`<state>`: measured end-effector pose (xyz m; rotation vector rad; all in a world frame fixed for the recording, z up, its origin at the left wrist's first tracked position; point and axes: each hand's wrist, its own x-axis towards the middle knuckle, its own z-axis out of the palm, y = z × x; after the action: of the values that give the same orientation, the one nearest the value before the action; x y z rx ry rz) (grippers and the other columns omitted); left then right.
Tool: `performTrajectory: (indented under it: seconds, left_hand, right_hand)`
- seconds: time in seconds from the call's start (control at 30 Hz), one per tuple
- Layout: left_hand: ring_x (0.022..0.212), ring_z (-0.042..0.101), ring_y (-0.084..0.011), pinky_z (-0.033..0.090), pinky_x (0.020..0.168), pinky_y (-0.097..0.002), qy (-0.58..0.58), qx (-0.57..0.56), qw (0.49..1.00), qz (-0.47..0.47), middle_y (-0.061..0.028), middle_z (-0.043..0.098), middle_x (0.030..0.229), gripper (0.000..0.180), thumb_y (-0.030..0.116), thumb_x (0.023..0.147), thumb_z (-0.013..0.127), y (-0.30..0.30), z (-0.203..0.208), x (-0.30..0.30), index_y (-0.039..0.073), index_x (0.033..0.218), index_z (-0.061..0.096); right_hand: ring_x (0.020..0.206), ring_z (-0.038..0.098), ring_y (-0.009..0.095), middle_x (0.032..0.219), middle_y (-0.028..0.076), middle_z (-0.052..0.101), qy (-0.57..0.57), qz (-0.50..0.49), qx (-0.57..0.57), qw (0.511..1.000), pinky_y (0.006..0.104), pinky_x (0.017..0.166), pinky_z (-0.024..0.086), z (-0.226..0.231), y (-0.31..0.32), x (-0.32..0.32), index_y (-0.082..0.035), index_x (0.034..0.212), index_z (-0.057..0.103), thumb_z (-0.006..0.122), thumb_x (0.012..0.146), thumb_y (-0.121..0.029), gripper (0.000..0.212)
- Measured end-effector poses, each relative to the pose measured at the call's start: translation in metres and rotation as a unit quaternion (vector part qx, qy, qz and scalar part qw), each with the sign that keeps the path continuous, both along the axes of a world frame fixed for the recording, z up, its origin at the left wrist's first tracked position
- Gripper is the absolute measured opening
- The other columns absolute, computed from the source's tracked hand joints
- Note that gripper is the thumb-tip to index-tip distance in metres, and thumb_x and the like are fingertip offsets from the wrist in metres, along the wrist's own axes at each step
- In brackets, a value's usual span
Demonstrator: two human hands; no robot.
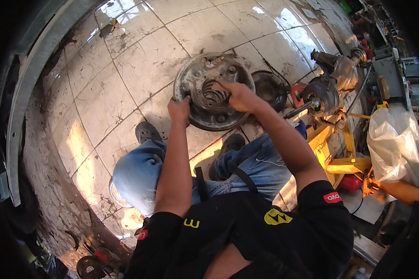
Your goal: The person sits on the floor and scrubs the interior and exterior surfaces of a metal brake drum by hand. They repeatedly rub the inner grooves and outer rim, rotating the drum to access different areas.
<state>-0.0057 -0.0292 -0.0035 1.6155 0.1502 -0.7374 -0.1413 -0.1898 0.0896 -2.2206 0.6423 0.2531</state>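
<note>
A large, dirty brake drum [204, 122] with studs around its hub stands tilted on the floor between my feet. Its round central opening shows ring-like edges inside. My left hand [179, 111] grips the drum's left rim, fingers going behind it and thumb on the front. At the opening's upper right is my right hand [239, 96], its fingers curled and one reaching over the hub's edge. Whatever those curled fingers hold, if anything, is hidden.
Right of the drum lies a dark round part [270, 90] on the tiled floor [139, 60]. Farther right, a greasy axle assembly [332, 79] rests by a yellow metal stand [349, 163]. A clear plastic bag [393, 144] hangs nearby. A worn ledge [51, 186] runs along the left.
</note>
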Motion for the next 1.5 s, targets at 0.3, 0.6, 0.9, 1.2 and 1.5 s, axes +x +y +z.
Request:
performTrajectory:
  seconds: [0.3,0.6,0.9,1.2,1.5]
  left_hand:
    - [0.085,0.067,-0.0284,0.054,0.072,-0.0394,0.030,0.017,0.997,-0.074,-0.0190,0.068,0.101,0.036,0.010,0.082,0.070,-0.001,0.004,0.013,-0.007,0.113,0.061]
    - [0.085,0.066,-0.0289,0.056,0.072,-0.0402,0.016,0.009,0.996,-0.088,-0.0180,0.066,0.103,0.039,0.011,0.086,0.068,-0.004,-0.003,0.025,-0.007,0.117,0.056]
    - [0.098,0.059,-0.0238,0.048,0.087,-0.0375,0.051,-0.175,0.983,0.030,-0.0149,0.062,0.111,0.049,0.015,0.083,0.075,0.020,-0.007,-0.022,-0.005,0.120,0.051]
    - [0.095,0.062,-0.0241,0.049,0.084,-0.0343,-0.060,-0.005,0.998,-0.025,-0.0160,0.064,0.108,0.057,0.020,0.077,0.081,0.005,0.000,0.001,-0.005,0.119,0.052]
    - [0.099,0.062,-0.0261,0.052,0.085,-0.0377,0.042,-0.187,0.981,0.029,-0.0152,0.062,0.116,0.051,0.018,0.086,0.073,0.005,-0.005,0.002,-0.002,0.128,0.051]
  right_hand:
    - [0.136,0.040,0.036,0.143,0.024,0.045,-0.138,-0.150,-0.066,0.977,0.0387,0.111,0.033,-0.025,-0.054,-0.025,-0.005,0.140,0.047,0.054,0.075,-0.005,0.066]
    - [0.136,0.038,0.040,0.144,0.014,0.048,-0.100,-0.165,-0.221,0.956,0.0523,0.111,0.029,-0.049,-0.037,-0.021,-0.018,0.133,0.055,0.051,0.094,-0.027,0.039]
    - [0.123,0.051,0.038,0.122,0.018,0.063,-0.191,-0.198,-0.225,0.935,0.0480,0.101,0.044,-0.049,-0.043,-0.020,-0.017,0.121,0.066,0.054,0.093,-0.023,0.031]
    - [0.100,0.060,0.043,0.102,0.020,0.067,-0.222,-0.198,-0.212,0.931,0.0504,0.082,0.048,-0.041,-0.052,-0.018,-0.007,0.112,0.065,0.058,0.091,-0.024,0.028]
    - [0.099,0.058,0.042,0.104,0.021,0.065,-0.171,-0.179,-0.255,0.935,0.0498,0.084,0.048,-0.044,-0.063,-0.014,-0.008,0.120,0.056,0.058,0.090,-0.017,0.031]
